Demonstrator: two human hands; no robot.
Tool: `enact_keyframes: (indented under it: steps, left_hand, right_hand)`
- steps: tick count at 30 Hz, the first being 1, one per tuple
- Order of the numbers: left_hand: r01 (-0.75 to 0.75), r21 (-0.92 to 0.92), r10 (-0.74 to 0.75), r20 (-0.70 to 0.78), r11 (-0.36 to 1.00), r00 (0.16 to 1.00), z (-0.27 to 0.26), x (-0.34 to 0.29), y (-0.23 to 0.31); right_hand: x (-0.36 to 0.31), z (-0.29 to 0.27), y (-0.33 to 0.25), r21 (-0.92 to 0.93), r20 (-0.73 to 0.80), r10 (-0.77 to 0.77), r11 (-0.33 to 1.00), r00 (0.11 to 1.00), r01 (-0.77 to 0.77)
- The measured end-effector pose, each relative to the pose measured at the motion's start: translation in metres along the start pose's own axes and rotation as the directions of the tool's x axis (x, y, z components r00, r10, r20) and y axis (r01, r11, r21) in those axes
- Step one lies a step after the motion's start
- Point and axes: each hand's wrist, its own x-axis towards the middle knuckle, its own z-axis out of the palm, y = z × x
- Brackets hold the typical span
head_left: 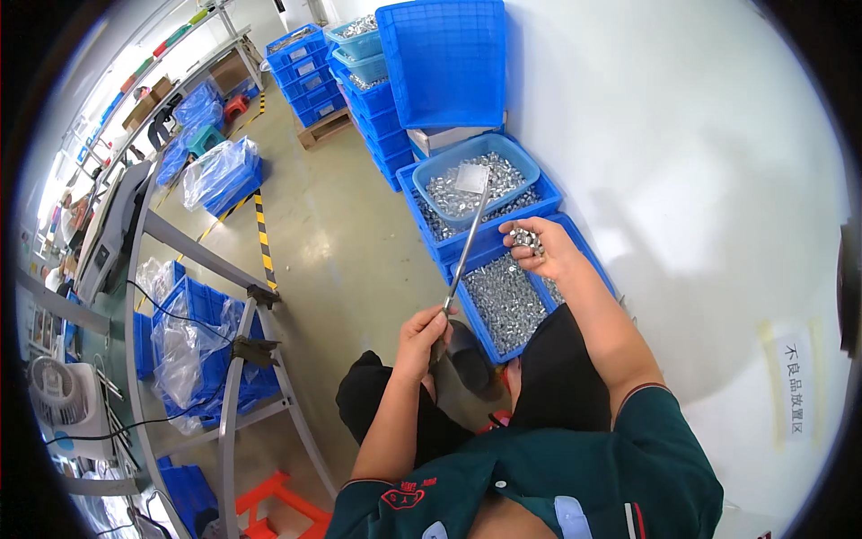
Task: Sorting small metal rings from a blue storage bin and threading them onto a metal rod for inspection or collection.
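Note:
My left hand (422, 340) is closed around the lower end of a long, thin metal rod (467, 247). The rod slants up and away, its far end over a light-blue tub (532, 164) of small silvery metal parts. A white card (472, 178) lies on those parts. Palm up, my right hand (555, 251) curls around a handful of small metal pieces (525, 241), too small to tell their exact kind. Beneath it stands a blue crate (479, 334) filled with small grey metal parts (503, 301). The tub rests in another blue crate (424, 216) just beyond.
A large blue crate (440, 63) stands on end behind the tub. Stacked blue crates (382, 126) rise at the far left beside a wooden pallet (321, 128). A grey metal frame (202, 256), plastic-covered crates (211, 323) and an orange stool (278, 503) are left; a white wall (682, 180) is right.

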Motion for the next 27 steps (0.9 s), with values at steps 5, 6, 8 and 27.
enact_keyframes:
  steps: [5,6,8,27]
  left_hand:
    - [0.001,0.069,0.001,-0.038,0.998,0.999,-0.002,0.004,-0.007]
    - [0.001,0.070,0.002,-0.037,0.998,0.999,-0.003,0.005,-0.008]
    - [0.020,0.101,-0.013,-0.068,0.995,0.998,-0.004,0.005,-0.010]
    - [0.105,0.267,-0.097,-0.042,0.958,0.994,-0.003,0.003,-0.019]
  right_hand:
    - [0.004,-0.007,0.000,-0.046,0.029,-0.023,0.999,0.999,0.024]
    - [0.005,-0.008,0.000,-0.046,0.054,-0.019,0.999,0.998,0.022]
    - [0.005,-0.004,0.001,-0.029,0.021,-0.054,0.998,0.998,0.054]
    - [0.004,0.003,0.002,0.174,-0.025,-0.073,0.982,0.997,0.077]
